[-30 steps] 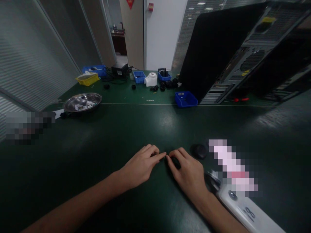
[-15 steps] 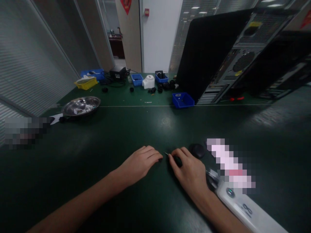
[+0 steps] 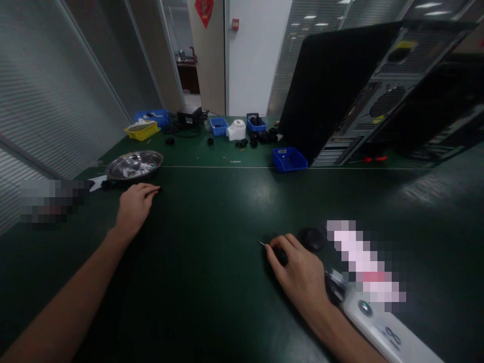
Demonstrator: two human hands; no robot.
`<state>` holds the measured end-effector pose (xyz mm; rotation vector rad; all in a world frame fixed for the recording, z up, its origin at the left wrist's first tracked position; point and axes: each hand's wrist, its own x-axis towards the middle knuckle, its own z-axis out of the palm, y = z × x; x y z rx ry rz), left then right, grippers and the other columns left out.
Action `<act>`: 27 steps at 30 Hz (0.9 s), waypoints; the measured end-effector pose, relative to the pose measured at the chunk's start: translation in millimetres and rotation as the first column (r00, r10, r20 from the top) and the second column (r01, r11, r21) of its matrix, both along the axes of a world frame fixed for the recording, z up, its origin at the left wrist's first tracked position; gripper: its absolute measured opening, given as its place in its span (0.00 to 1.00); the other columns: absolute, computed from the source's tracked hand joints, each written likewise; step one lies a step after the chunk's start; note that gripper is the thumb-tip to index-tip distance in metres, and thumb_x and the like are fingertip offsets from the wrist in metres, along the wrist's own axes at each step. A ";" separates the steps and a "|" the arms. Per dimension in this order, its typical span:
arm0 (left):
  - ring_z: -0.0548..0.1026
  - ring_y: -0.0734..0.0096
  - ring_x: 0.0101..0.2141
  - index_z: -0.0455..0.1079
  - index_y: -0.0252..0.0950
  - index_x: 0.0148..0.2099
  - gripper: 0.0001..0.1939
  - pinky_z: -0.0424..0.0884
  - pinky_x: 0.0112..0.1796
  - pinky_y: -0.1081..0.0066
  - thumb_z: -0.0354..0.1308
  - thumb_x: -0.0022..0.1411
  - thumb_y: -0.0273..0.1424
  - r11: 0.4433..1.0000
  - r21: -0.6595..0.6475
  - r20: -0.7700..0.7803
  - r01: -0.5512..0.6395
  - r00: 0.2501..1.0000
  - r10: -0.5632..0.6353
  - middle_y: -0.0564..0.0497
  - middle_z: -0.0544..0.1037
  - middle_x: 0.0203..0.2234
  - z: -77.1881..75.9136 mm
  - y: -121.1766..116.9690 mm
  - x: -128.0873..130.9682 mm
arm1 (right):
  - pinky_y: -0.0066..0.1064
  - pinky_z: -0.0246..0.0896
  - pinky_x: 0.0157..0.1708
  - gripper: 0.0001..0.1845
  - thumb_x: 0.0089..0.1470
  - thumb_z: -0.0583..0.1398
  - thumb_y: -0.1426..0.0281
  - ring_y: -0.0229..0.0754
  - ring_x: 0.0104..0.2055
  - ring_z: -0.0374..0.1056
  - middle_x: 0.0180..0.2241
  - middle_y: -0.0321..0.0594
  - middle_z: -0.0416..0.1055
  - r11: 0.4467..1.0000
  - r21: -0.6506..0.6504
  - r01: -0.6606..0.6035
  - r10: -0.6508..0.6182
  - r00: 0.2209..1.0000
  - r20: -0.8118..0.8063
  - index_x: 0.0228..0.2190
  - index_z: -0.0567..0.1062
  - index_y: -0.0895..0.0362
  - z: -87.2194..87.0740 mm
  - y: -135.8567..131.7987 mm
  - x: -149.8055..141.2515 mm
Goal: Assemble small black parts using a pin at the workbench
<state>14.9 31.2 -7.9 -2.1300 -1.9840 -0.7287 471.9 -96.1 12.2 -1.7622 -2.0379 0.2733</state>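
Observation:
My left hand [image 3: 135, 205] is stretched out to the left, just in front of a shiny metal bowl [image 3: 113, 171] with small white pieces inside. Its thumb and fingers are pinched together on a small dark piece [image 3: 161, 189], too small to make out. Over the bench at the centre right, my right hand [image 3: 298, 264] pinches a thin metal pin-like piece [image 3: 260, 243] whose tip points left; the rest of it is hidden by the fingers. A round black object [image 3: 313, 239] lies right beside the right hand's knuckles.
By my right forearm lies a white device [image 3: 381, 327] marked with handwriting. An open blue bin [image 3: 290, 160] stands before a black computer tower [image 3: 333, 85]. Along the back of the green bench [image 3: 212, 217] are a yellow tray [image 3: 141, 132], a white vented housing [image 3: 236, 131] and several black parts.
My left hand has moved away from the right hand, leftward and forward to the bowl, with the small dark piece in its fingers. The right hand stays nearly in place; the view has shifted slightly.

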 end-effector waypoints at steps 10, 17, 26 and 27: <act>0.74 0.53 0.47 0.76 0.36 0.55 0.21 0.72 0.50 0.56 0.46 0.70 0.34 1.000 -0.009 -0.052 -0.014 0.999 0.013 0.40 0.76 0.49 -2.4 -2.0 7.3 | 0.30 0.54 0.30 0.13 0.67 0.55 0.59 0.39 0.32 0.70 0.37 0.36 0.74 1.000 0.009 -0.020 0.020 1.000 -0.024 0.35 0.75 0.51 -0.5 -0.1 2.0; 0.76 0.55 0.50 0.76 0.37 0.47 0.15 0.68 0.55 0.57 0.50 0.69 0.36 0.995 -0.037 0.003 -0.088 0.996 0.088 0.43 0.80 0.48 8.1 -6.3 15.7 | 0.30 0.54 0.30 0.13 0.67 0.55 0.59 0.40 0.32 0.71 0.37 0.36 0.74 1.000 0.007 -0.022 0.023 0.999 -0.028 0.36 0.75 0.51 -0.8 0.4 1.1; 0.78 0.59 0.40 0.76 0.36 0.47 0.15 0.72 0.45 0.63 0.54 0.66 0.37 0.984 -0.096 0.069 -0.152 0.985 0.158 0.46 0.81 0.42 11.5 -6.4 17.6 | 0.31 0.55 0.31 0.13 0.67 0.55 0.59 0.41 0.32 0.71 0.37 0.36 0.74 1.000 -0.002 -0.012 0.012 1.000 -0.016 0.35 0.75 0.50 2.0 -0.2 0.0; 0.78 0.59 0.39 0.76 0.36 0.47 0.14 0.71 0.44 0.63 0.54 0.66 0.38 0.983 -0.110 0.074 -0.150 0.985 0.158 0.46 0.81 0.42 11.8 -6.6 17.6 | 0.31 0.55 0.31 0.14 0.67 0.55 0.59 0.41 0.32 0.71 0.37 0.36 0.74 1.000 -0.004 -0.011 0.011 1.000 -0.019 0.35 0.75 0.51 2.4 -0.3 0.0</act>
